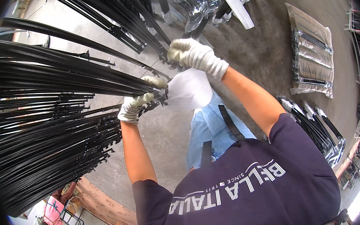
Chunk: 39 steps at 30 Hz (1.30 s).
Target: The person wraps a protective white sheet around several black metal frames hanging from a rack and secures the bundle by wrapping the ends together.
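Observation:
My left hand [133, 109], in a pale knitted glove, is closed around the end of a long black metal tube [112, 85]. Part of a glove shows on the tube's far side, apparently its fingers. Small black fittings stick out at the tube end. My right hand [192, 57], gloved alike, has its fingers curled at the upper edge of a thin white sheet [191, 89]. That sheet hangs between my hands, beside the tube end and in front of my jeans. What lies inside the right fingers is hidden.
More black tubes [45, 156] are stacked in rows at left. Plastic-wrapped black parts [199, 0] stand ahead. A wrapped flat package [313, 52] and a wrapped tube bundle [316, 127] lie on the floor at right. Another person in pink [53, 211] is far off at lower left.

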Motion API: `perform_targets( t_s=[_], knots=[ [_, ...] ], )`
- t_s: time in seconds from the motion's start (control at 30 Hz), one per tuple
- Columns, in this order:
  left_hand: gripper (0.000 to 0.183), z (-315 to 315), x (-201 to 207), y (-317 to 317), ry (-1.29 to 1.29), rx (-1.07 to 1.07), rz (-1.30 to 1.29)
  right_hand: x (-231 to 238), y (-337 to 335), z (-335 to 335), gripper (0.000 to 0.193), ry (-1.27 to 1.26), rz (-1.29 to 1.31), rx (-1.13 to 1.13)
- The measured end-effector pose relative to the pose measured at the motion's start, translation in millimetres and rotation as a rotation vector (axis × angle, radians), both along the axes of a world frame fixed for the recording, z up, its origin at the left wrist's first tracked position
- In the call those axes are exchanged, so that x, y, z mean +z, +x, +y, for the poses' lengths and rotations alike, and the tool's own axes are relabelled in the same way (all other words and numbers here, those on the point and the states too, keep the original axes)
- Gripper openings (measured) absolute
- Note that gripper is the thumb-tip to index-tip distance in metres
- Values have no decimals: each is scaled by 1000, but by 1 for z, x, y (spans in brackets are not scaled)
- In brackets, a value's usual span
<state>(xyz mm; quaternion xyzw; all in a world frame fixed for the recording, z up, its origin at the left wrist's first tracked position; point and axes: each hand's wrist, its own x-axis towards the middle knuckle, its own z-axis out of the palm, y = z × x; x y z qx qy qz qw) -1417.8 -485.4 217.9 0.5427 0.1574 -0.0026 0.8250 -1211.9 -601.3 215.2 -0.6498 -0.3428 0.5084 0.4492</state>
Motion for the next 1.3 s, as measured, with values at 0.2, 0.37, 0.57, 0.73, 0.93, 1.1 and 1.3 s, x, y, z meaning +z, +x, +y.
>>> perform_targets(
  t_s=[0.2,0.37,0.57,0.73,0.93,1.1,1.3],
  knots=[
    [48,5,-16,-18,67,39,125,-10,-21,-21,39,342,-768,493],
    [41,-7,3,-6,149,21,13,-2,-30,-23,19,189,-444,349],
    [42,-12,12,-7,38,37,-7,23,-35,-14,12,211,-508,285],
    [38,0,2,-8,56,-102,-16,45,-33,-15,13,495,-631,215],
    [48,-14,-7,-19,-58,35,-31,52,-53,-35,28,129,-302,96],
    [65,-20,5,-25,-1,147,60,59,-61,-50,19,49,77,181],
    [60,-14,-5,-28,-39,144,30,45,-76,-53,26,55,249,13]
  ],
)
